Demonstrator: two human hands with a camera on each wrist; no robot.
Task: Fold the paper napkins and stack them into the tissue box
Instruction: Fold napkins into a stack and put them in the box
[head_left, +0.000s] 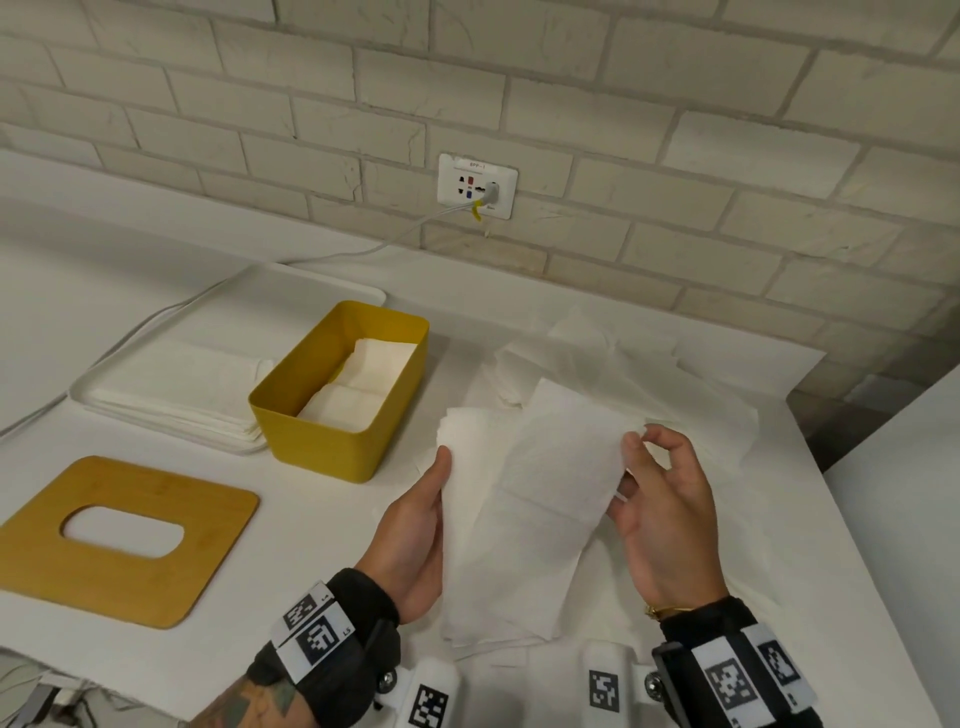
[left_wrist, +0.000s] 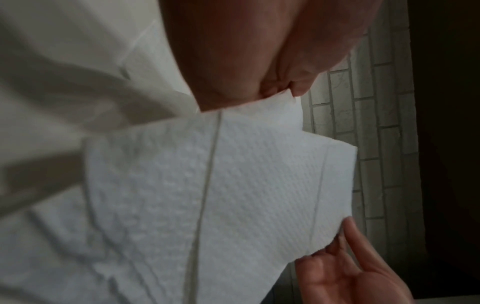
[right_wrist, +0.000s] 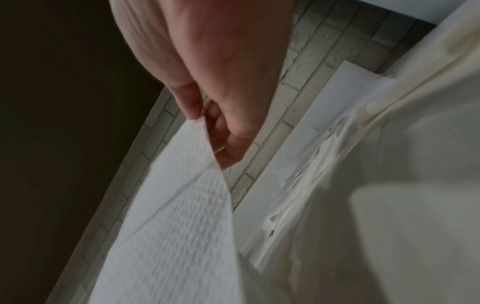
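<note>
A white paper napkin (head_left: 540, 493) is held up above the table between both hands. My left hand (head_left: 421, 525) grips its left edge, thumb on top; the left wrist view shows the thumb and fingers pinching the napkin (left_wrist: 221, 185) at its upper edge. My right hand (head_left: 660, 499) pinches the right edge between thumb and fingertips, and the right wrist view shows that pinch on the napkin (right_wrist: 182, 205). The yellow tissue box (head_left: 343, 395) stands open to the left with folded napkins (head_left: 358, 384) inside.
A bamboo lid (head_left: 114, 540) with an oval slot lies at the front left. A white tray (head_left: 171, 384) with flat napkins sits behind it. Loose unfolded napkins (head_left: 623, 364) are piled at the back right. A cable runs from the wall socket (head_left: 477, 186).
</note>
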